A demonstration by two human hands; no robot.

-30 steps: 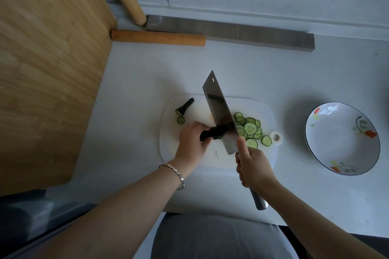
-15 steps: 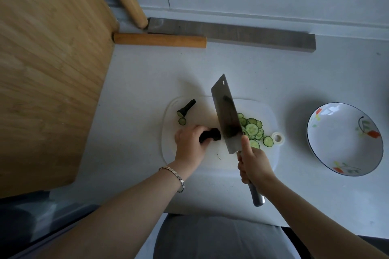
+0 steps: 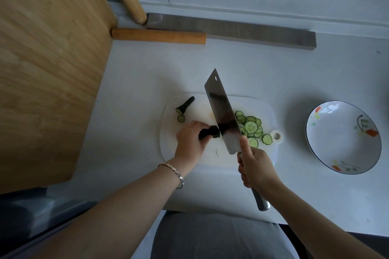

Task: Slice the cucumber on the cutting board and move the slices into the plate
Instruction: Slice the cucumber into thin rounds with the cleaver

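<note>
The cucumber [image 3: 210, 132], now a short dark stub, is being held down on the white cutting board [image 3: 261, 109] by the left hand [image 3: 190, 139], whose fingers are being curled round its left end. Right against the stub's free end, the cleaver [image 3: 223, 113] is being held by the right hand [image 3: 255, 167]. The handle is being gripped in a closed fist and the forefinger is being laid along the flat of the blade. The blade is being carried tilted, tip pointing away from the person (whether its edge is touching the board cannot be told).

Just right of the blade, a loose heap of slices [image 3: 251, 127] is being kept on the board, overlapping one another, near the board's hanging hole. At the board's far-left corner the cut-off stem end [image 3: 186, 106] is being left lying, with a lone slice [image 3: 181, 118] just beside it.

Well apart to the right, the flower-painted plate [image 3: 345, 145] is being left on the pale counter [image 3: 136, 73], with no slices in it. A bracelet [image 3: 174, 171] is being worn on the left wrist. At the back, a wooden rolling pin [image 3: 157, 35] is being kept beside a large bamboo board [image 3: 48, 65].
</note>
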